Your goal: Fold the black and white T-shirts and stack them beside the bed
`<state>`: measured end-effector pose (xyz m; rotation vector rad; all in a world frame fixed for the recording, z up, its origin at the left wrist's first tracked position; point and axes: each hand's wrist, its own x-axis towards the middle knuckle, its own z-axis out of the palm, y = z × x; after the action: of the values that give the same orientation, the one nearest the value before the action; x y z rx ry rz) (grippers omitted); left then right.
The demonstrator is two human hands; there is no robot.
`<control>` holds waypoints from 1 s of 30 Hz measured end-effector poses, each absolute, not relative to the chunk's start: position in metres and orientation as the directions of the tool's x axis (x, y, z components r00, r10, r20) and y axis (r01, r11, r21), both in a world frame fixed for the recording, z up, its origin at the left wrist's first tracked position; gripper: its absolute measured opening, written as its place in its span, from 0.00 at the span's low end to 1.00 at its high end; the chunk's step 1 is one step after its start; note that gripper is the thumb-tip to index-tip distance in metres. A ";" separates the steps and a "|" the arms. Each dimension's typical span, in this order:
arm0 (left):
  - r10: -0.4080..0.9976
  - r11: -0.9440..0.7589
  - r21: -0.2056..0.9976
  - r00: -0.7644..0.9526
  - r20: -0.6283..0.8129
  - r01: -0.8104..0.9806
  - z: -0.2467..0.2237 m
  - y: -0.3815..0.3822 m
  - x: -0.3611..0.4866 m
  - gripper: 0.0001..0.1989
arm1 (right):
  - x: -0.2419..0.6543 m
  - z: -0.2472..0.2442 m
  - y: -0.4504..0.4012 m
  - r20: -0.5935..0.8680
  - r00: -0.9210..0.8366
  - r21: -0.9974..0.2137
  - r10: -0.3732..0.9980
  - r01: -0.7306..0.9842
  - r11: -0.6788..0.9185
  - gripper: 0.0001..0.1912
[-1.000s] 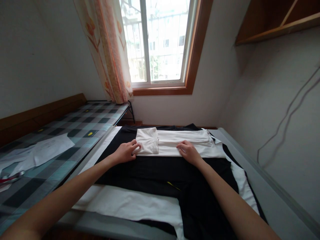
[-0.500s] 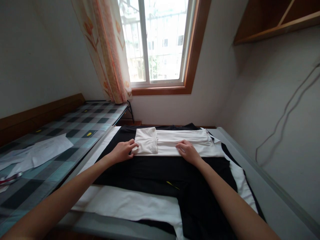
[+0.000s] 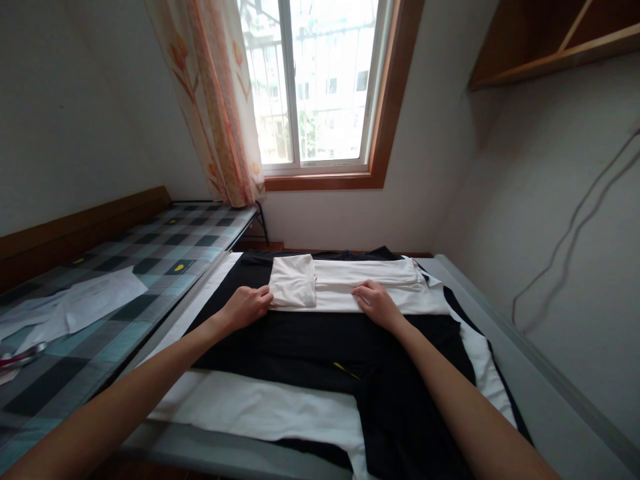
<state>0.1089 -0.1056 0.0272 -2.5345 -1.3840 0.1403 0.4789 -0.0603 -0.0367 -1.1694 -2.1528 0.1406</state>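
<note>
A long white garment [image 3: 370, 272] lies flat across black cloth [image 3: 300, 340] in the head view, its left end doubled over into a thicker square [image 3: 293, 281]. At that square's lower left corner is my left hand [image 3: 249, 305], its fingers pinched together on the edge. My right hand [image 3: 376, 303] rests on the lower middle of the garment, fingers bent and partly apart, gripping nothing that shows. More white cloth [image 3: 260, 407] lies over the black cloth nearer to me.
On the left a checked mattress [image 3: 200, 230] bears white papers [image 3: 95, 300] and a shiny red and silver object [image 3: 20, 359]. A curtain [image 3: 220, 100] hangs by the window. At the upper right is a wooden shelf [image 3: 540, 63], with a cable [image 3: 565, 233] below.
The fingers of my left hand have closed at the folded square's corner, and the hand has shifted slightly. My right hand has stayed in place.
</note>
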 end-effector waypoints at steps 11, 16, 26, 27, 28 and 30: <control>0.910 -0.408 -0.102 0.413 0.042 0.907 0.033 -0.113 0.102 0.03 | 0.479 -0.037 -0.060 0.492 -0.378 -0.377 0.784 0.719 0.584 0.10; 0.910 -0.410 -0.040 0.412 0.051 0.911 0.041 -0.110 0.101 0.02 | 0.479 -0.037 -0.061 0.489 -0.374 -0.386 0.788 0.718 0.580 0.09; 0.842 -0.520 0.201 0.458 0.285 0.830 0.034 -0.076 0.124 0.12 | 0.478 -0.035 -0.062 0.479 -0.364 -0.392 0.799 0.725 0.566 0.10; 0.825 -0.542 0.211 0.468 0.317 0.813 0.031 -0.068 0.132 0.14 | 0.478 -0.035 -0.062 0.480 -0.363 -0.392 0.799 0.725 0.565 0.10; 0.812 -0.558 0.219 0.471 0.345 0.800 0.028 -0.059 0.142 0.15 | 0.478 -0.035 -0.063 0.480 -0.362 -0.393 0.799 0.726 0.565 0.10; 0.804 -0.568 0.229 0.473 0.359 0.791 0.021 -0.044 0.165 0.17 | 0.478 -0.035 -0.063 0.478 -0.362 -0.393 0.800 0.726 0.564 0.10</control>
<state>0.1650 -0.0440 0.0207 -2.7228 -1.4745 -0.6902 0.4782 -0.0627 -0.0346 -1.2169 -2.1612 0.1501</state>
